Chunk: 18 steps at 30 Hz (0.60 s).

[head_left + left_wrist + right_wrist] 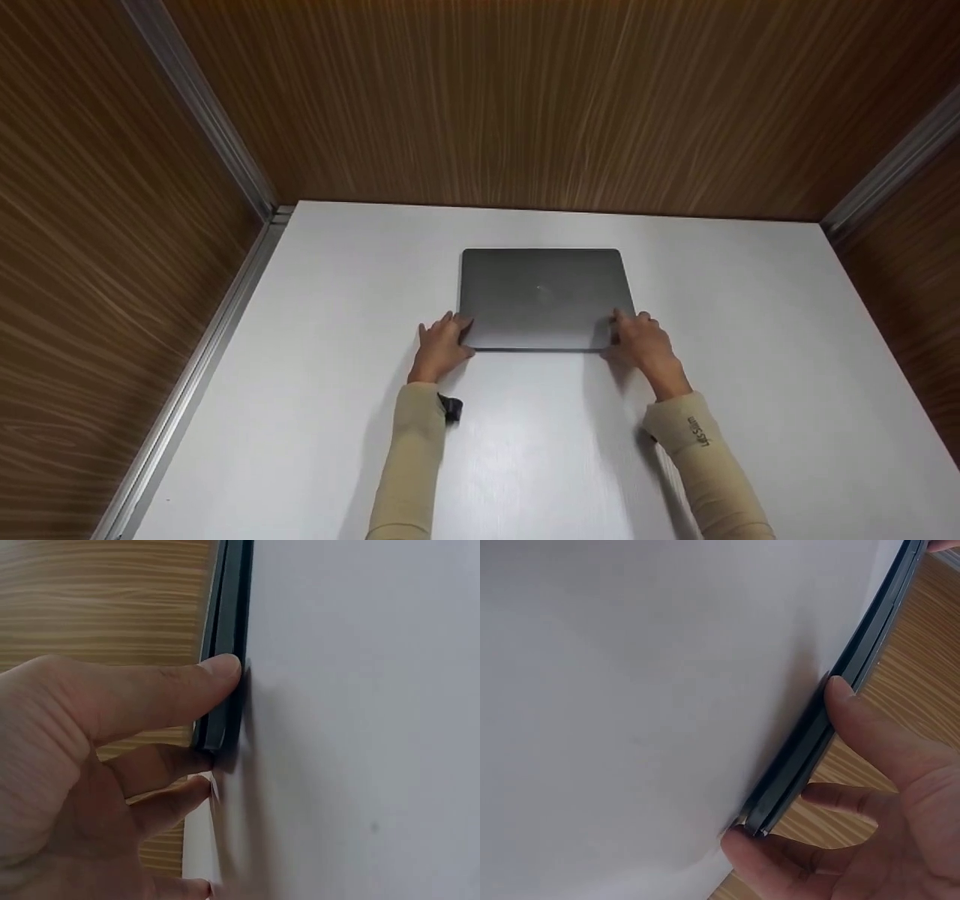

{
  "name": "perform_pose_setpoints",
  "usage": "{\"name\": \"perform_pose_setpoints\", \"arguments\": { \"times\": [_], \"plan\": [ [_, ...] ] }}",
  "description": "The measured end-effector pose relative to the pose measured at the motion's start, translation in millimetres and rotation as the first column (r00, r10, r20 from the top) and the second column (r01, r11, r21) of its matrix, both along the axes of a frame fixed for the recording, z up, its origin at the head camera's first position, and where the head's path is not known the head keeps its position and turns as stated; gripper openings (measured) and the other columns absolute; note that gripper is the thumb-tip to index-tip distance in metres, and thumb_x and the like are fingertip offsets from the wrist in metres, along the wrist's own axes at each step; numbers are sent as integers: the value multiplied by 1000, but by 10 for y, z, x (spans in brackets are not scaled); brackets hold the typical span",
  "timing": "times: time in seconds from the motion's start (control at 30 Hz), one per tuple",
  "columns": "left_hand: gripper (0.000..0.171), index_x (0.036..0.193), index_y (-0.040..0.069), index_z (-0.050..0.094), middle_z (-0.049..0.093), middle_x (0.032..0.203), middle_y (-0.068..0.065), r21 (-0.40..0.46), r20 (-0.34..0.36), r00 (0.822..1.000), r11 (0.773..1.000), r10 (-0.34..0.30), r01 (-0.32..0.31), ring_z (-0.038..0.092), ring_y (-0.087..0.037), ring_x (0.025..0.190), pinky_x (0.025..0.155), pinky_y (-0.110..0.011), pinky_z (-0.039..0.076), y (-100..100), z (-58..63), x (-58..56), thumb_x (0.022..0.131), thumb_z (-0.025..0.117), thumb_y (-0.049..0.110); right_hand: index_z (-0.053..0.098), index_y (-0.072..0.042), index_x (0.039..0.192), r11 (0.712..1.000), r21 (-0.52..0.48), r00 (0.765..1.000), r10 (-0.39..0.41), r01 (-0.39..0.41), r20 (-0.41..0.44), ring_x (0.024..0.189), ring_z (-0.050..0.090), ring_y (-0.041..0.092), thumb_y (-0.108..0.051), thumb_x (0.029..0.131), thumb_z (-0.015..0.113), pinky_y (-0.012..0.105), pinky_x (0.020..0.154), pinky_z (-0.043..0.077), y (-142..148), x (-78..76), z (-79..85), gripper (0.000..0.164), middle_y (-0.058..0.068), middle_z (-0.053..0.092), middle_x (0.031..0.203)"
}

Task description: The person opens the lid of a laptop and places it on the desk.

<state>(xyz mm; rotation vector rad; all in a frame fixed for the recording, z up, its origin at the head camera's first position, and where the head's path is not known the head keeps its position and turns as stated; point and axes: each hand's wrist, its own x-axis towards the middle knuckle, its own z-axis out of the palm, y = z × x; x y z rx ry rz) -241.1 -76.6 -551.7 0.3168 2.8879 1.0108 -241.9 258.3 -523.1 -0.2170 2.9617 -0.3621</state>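
A closed grey laptop point(547, 300) with a small logo on its lid lies flat on the white table point(525, 465). At its near left corner, my left hand point(442, 345) holds it, thumb against the front edge and index finger at the side. My right hand point(643, 343) grips the near right corner. In the left wrist view the thumb point(221, 667) presses on the laptop's dark front edge point(225, 622), other fingertips down at the table. From the right wrist, the thumb point(841, 690) lies on the front edge point(787, 772), with a finger curled round the corner.
Brown wood-grain panels point(480, 105) stand behind the table and at both sides. Metal rails point(202, 112) run along the panel corners and the table's left edge. A small black device point(451, 409) sits at the left sleeve cuff.
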Motion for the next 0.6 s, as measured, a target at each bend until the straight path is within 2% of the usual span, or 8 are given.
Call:
{"name": "perform_pose_setpoints", "arguments": {
  "times": [0.2,0.43,0.6],
  "plan": [
    [52,132,-5,64,57,138,-30,13,-18,1000,1000,10,-10,52,-48,129,110,-73,22,-6,7,14,83,80,0,48,10,127,1000,26,1000,14,-14,-7,97,60,57,-22,83,85,61,76,54,-20,-9,11,66,40,56,103],
    [54,132,-3,65,63,131,-25,26,-42,999,1000,7,-6,58,-47,120,108,-67,30,-1,61,-6,81,80,-3,46,10,128,1000,18,999,13,-13,29,100,58,57,-23,83,84,62,80,52,-16,-15,82,67,39,56,104],
    [54,132,-3,65,63,129,-25,13,-40,999,1000,3,-2,58,-46,120,108,-68,31,-6,68,-5,80,81,-3,45,10,129,1000,1,1000,17,-17,26,100,58,56,-21,83,84,62,80,52,-19,-4,85,68,38,56,104]
  ]
}}
